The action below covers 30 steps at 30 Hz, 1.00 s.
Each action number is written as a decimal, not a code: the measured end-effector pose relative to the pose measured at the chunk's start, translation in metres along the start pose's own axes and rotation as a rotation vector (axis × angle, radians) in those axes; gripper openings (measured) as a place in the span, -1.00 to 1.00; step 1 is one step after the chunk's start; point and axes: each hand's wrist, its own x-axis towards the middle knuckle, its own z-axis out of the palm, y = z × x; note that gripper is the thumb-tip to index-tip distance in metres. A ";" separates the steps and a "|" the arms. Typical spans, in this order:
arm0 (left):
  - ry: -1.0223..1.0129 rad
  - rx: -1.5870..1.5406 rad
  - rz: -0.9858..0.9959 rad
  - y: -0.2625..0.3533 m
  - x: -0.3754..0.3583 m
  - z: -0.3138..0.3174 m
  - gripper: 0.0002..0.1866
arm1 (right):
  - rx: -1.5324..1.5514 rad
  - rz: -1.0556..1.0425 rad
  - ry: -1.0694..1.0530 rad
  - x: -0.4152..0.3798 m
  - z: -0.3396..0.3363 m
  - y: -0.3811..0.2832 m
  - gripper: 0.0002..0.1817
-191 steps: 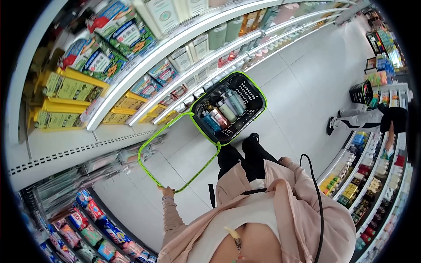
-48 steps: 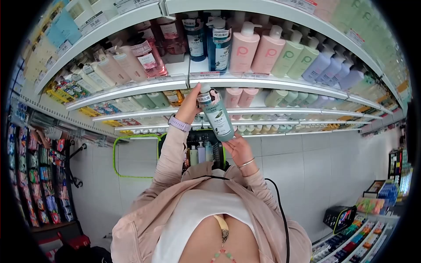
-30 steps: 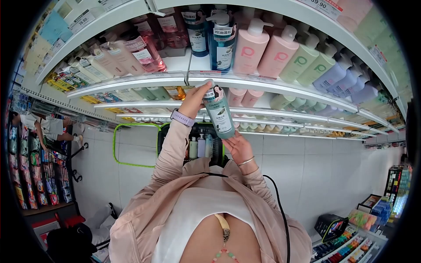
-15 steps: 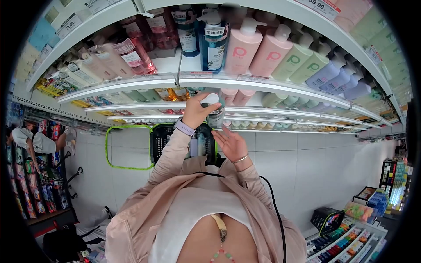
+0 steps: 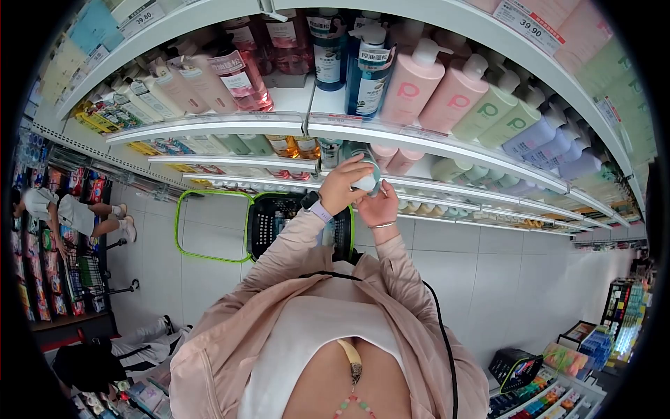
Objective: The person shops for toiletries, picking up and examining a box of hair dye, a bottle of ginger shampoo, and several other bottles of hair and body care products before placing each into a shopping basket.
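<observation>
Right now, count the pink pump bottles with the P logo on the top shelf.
2. One pink pump bottle stands right of the blue bottle; the second is beside it, next to the green bottles. More may stand hidden behind.

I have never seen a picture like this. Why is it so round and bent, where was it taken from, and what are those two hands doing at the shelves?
There is no machine here. The camera sits on a person's head and looks down past their chest; its wide lens bends everything into a circle. The person stands in a shop aisle facing shelves of bottles. Their left hand, the one with a wristband, grips a teal bottle near its cap, and the right hand, with a thin bracelet, cups it from below. Above them stand pink pump bottles on a higher shelf. On the floor below waits a black basket with a green handle. Another person stands far left.
</observation>
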 end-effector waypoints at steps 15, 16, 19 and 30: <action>0.065 0.108 -0.091 -0.053 -0.025 0.023 -0.59 | 0.063 0.056 0.105 0.029 -0.057 -0.005 -0.71; 0.050 0.089 -0.127 -0.054 -0.023 0.022 -0.61 | 0.045 0.068 0.069 0.028 -0.058 -0.005 -0.66; 0.025 0.071 -0.155 -0.060 -0.014 0.022 -0.63 | -0.002 0.082 0.059 0.021 -0.056 -0.006 -0.59; 0.027 0.274 -0.140 -0.072 0.023 0.038 -0.64 | -0.037 0.158 0.098 0.001 -0.070 -0.020 -0.62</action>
